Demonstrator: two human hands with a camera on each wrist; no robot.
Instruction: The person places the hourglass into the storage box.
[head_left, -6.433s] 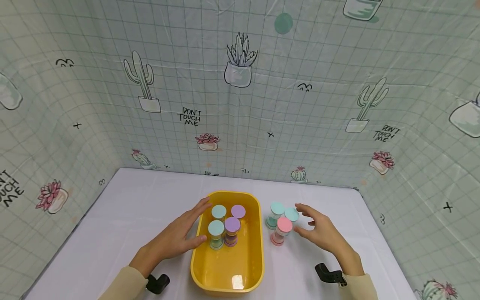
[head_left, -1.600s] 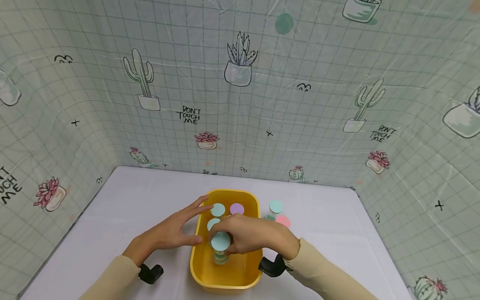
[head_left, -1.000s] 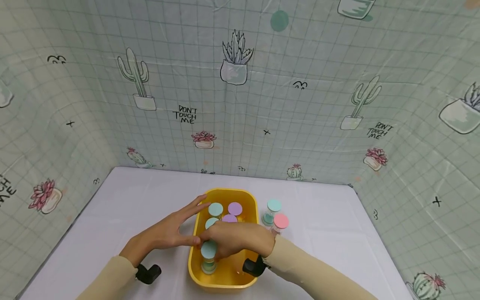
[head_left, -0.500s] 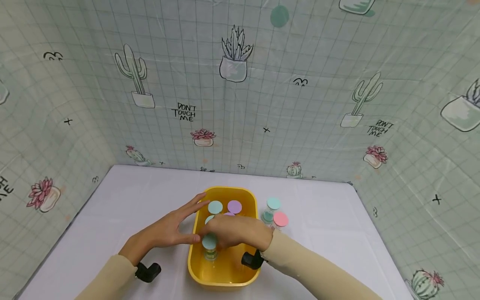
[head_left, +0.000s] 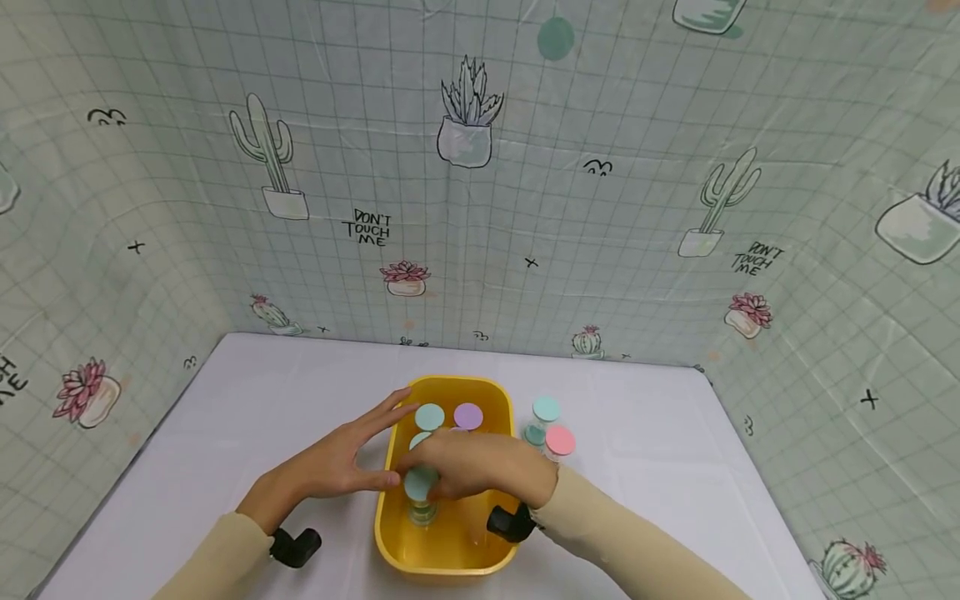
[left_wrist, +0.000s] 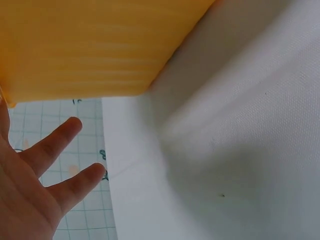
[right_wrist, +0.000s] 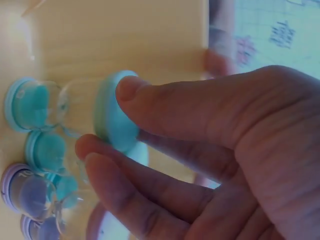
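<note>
In the head view my right hand [head_left: 472, 465] reaches into the yellow bin [head_left: 447, 567] and holds a teal-capped sand timer [head_left: 421, 483] upright near the left wall. The right wrist view shows the thumb and fingers around the teal cap [right_wrist: 122, 117] of this timer. Two more teal timers [head_left: 430, 416] and a purple one [head_left: 468, 416] stand farther back; another purple timer [right_wrist: 30, 192] shows in the right wrist view. My left hand [head_left: 333, 458] spreads along the bin's left side, fingers straight, fingertips at the rim, holding nothing.
On the white table [head_left: 637, 467], right of the bin, stand a teal sand timer [head_left: 546, 408] and a pink one [head_left: 560, 440], the latter partly behind the right forearm. A cactus-print cloth [head_left: 525, 208] closes off the back and sides.
The right hand has taken a teal sand timer from the table's right side into the bin, then shifted it left and slightly back, beside the others. The left hand stays at the rim.
</note>
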